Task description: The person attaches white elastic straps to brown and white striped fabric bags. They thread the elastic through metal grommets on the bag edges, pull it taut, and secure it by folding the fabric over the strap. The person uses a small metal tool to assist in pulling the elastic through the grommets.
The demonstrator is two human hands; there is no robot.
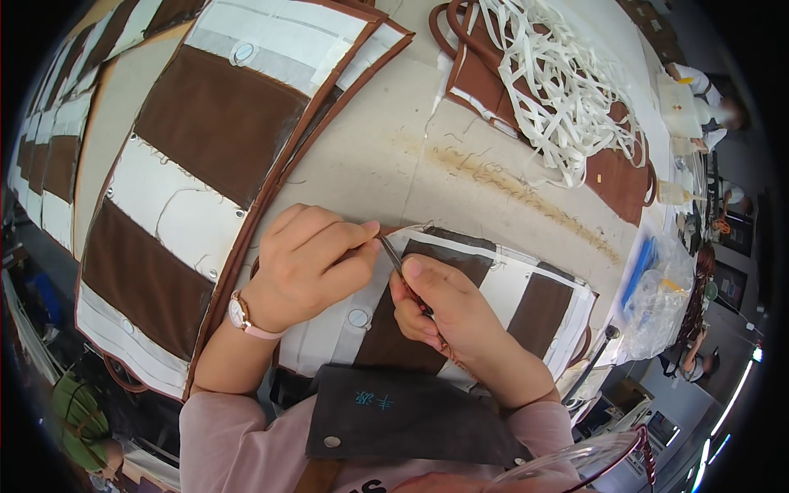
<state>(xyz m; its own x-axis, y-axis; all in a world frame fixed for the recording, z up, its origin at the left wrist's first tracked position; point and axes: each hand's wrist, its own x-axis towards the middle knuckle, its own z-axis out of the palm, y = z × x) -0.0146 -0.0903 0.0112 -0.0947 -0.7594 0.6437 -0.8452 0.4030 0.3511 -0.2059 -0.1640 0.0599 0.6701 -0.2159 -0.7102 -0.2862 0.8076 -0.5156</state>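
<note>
My left hand [311, 261], with a pink-banded watch on the wrist, is closed in a pinch at the far left corner of a brown-and-white striped fabric panel [505, 287]. What its fingertips pinch is too small to make out. In my right hand [448, 312] is a slim pointed metal tool [391, 253], tweezers-like, its tip right by the left fingertips. The panel lies in front of me, with loose threads along its far edge and a round magnetic snap [359, 318] on a white band. The right fingers hide much of the tool.
Larger stacked brown-and-white panels [222, 115] lie at the left, with more behind them. At the far right, white cords [546, 82] are heaped on brown bag pieces [620, 185]. Thread scraps [509, 185] litter the table. Clear plastic bags [662, 300] sit at the right edge; people work beyond.
</note>
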